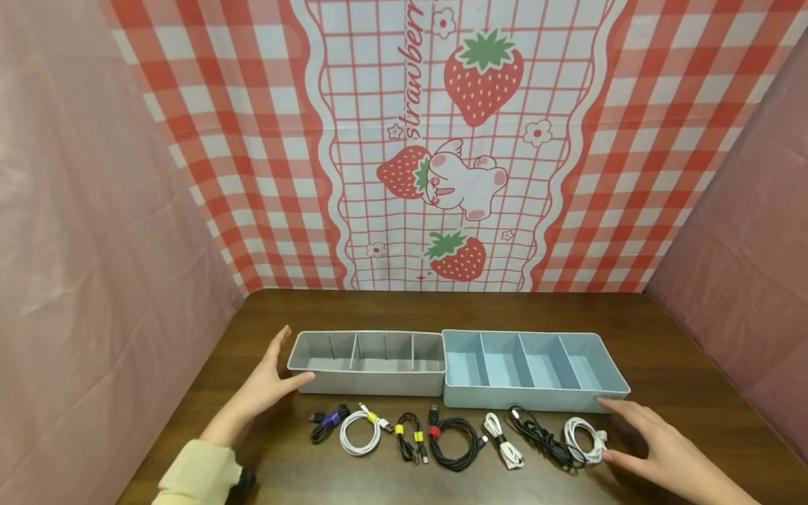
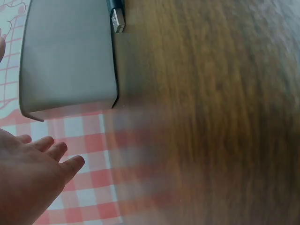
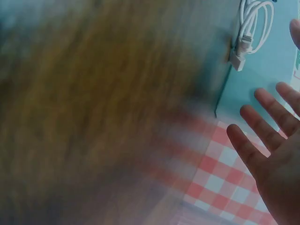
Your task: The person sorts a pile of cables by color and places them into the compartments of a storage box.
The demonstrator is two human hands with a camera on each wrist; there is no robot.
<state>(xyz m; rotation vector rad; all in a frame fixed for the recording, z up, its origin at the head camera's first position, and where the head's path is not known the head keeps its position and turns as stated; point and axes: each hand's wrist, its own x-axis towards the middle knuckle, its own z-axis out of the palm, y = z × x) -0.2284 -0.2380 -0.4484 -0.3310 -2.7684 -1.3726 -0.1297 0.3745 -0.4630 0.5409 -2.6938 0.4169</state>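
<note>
My left hand (image 1: pixel 265 386) is at the left end of a grey divided box (image 1: pixel 379 384), fingers spread and holding nothing. In the left wrist view that hand (image 2: pixel 33 173) has its fingers extended beside the box's end. At the right end of a light-blue divided box (image 1: pixel 530 399), my right hand (image 1: pixel 659 443) is spread too, its thumb close to a coiled white cable (image 1: pixel 569 436). The right wrist view has this hand (image 3: pixel 279 161) with straight fingers and an unfilled palm. Whether any fingertip touches a box or the cable, I cannot tell.
Along the front of the boxes lie several bundled cables: black with a purple tie (image 1: pixel 330 421), white with yellow (image 1: pixel 343 436), black with yellow (image 1: pixel 400 443), black with red (image 1: pixel 433 432), white with black (image 1: pixel 502 440) and plain black (image 1: pixel 544 436). A strawberry-print cloth (image 1: pixel 463 168) hangs behind the wooden table (image 1: pixel 379 308).
</note>
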